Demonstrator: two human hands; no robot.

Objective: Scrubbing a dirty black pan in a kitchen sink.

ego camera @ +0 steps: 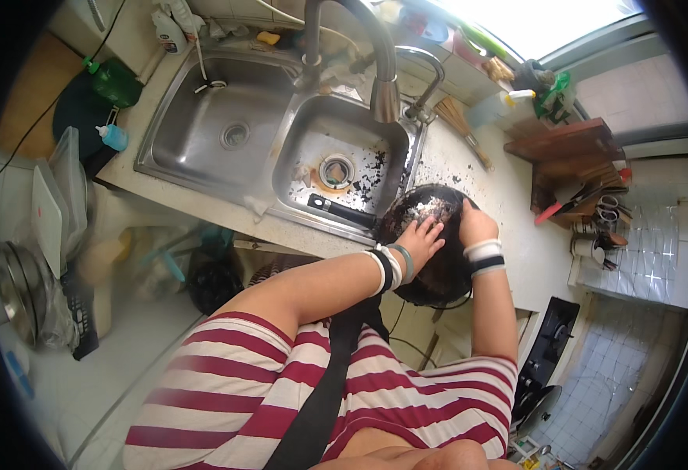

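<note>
A blackened frying pan (pixel 426 282) leans over the counter's front edge at the right of the sink. Its crusted face has a flaking, silvery patch near the top. The black pan handle (pixel 341 210) reaches left over the right sink basin (pixel 297 141). My left hand (pixel 419 248) lies on the pan's face with its fingers spread. At the pan's right rim, my right hand (pixel 478 224) is closed on the edge, thumb up; its palm side is hidden. Black flakes (pixel 367 182) are scattered in the basin, around a drain strainer (pixel 337 171) holding scraps.
Above the basins arches a tall faucet (pixel 385 64), with a smaller tap (pixel 432 88) beside it. A straw brush (pixel 464 132) lies on the counter (pixel 514 252) behind the pan. Farther right stand a knife block (pixel 546 182), scissors (pixel 608 208) and a gas hob (pixel 549 341).
</note>
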